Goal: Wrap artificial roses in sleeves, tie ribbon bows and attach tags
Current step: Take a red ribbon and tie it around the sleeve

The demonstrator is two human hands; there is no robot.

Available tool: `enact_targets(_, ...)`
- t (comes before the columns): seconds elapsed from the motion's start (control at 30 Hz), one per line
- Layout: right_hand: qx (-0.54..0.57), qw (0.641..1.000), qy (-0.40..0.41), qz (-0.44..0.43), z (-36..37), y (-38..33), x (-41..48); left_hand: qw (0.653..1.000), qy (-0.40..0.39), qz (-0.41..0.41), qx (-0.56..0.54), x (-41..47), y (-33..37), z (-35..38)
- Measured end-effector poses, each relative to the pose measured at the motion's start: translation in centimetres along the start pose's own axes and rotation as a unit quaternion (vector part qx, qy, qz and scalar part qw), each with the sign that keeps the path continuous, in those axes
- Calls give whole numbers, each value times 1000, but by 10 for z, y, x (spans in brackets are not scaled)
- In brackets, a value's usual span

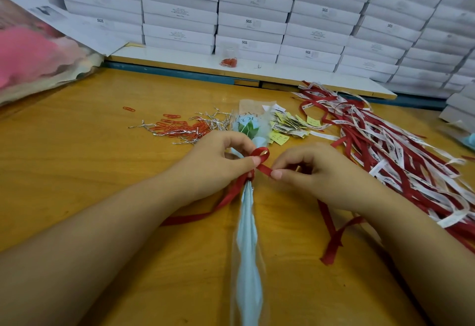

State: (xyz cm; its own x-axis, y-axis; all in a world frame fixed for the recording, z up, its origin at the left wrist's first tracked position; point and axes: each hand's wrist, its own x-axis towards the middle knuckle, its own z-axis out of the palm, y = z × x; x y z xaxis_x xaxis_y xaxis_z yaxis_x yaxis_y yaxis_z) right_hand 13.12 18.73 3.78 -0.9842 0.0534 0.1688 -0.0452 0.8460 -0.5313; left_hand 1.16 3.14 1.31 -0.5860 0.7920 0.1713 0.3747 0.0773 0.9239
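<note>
Ribbon tying, seen from the head camera. From my remote seat I read the left hand (216,163) as curled, with thumb and forefinger pinching the base of a small loop in the red ribbon (262,154), where the ribbon crosses the gathered neck of the pale blue sleeve (248,235). The right hand (316,171) is also curled and pinches the ribbon's short end just beside the loop. Both loose tails trail back along the wooden table (77,171), one under each forearm. The sleeve lies lengthwise between the forearms, and its wrapped rose (246,122) points away from me, just past the left hand's fingers. Left of the rose lie silver twist ties (213,120) and red paper clips (177,126). Right of it are yellow tags (288,125), then a heap of red and white ribbons (398,158). White boxes (257,17) are stacked behind the table.
</note>
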Motion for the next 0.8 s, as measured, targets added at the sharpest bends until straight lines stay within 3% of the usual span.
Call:
enact_targets(0.27, 65, 991, 59, -105, -2, -10, -7, 999, -10, 29, 37, 1, -2, 3)
enact_targets(0.4, 48, 995, 5, -90, 1, -8, -7, 998, -1, 40, 55, 2, -2, 2)
enact_targets(0.5, -7, 996, 34, -77, 9, -8, 0, 997, 3, 37, 64, 2, -1, -1)
enact_targets(0.8, -7, 993, 109, -45, 28, -13, 6, 998, 55, -15, 25, 3, -2, -1)
